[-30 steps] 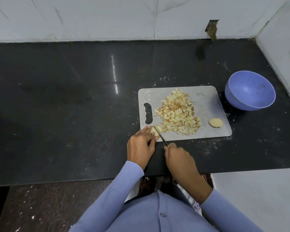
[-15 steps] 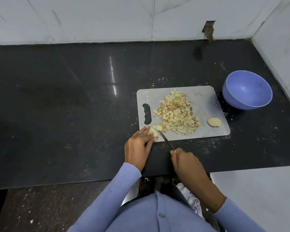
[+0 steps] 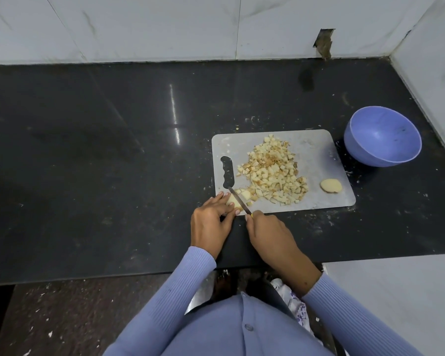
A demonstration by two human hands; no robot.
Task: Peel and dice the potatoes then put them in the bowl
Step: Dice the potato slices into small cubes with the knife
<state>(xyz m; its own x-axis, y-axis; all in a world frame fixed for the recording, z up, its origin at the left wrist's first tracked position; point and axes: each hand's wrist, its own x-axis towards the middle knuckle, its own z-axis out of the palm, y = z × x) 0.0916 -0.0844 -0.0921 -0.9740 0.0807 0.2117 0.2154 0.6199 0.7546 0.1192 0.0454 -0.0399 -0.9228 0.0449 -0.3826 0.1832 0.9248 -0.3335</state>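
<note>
I see my left hand [image 3: 211, 222] at the near left corner of the cutting board [image 3: 316, 155]. Its fingers are bent down over a small potato piece [image 3: 231, 200] and hold it still on the board. My right hand [image 3: 266, 231] is just beside it, on the right. Its fingers are wrapped around the handle of a knife [image 3: 239, 200], so I can hardly see the handle, only a tiny bit of yellow at the top of the fist. The thin blade points away from me and to the left. It lies across the potato piece, right next to my left fingertips, and its tip reaches the dark handle hole of the board.

A few cut bits lie just to the right of the blade. Past them, in the middle of the board, there is a big pile of diced potato [image 3: 274, 173]. Some of the cubes look a bit brown. Near the right edge of the board, apart from the pile, sits one more peeled potato chunk [image 3: 331, 185], round and pale.

The board is gray and lies on a black counter [image 3: 88, 163]. Little white crumbs are scattered on the counter around the board. To the right of the board, near the wall, stands a purple bowl [image 3: 382, 137]. I see no potato in it. White tiles [image 3: 165, 27] run along the back of the counter. Both my sleeves [image 3: 190, 283] are light blue.
</note>
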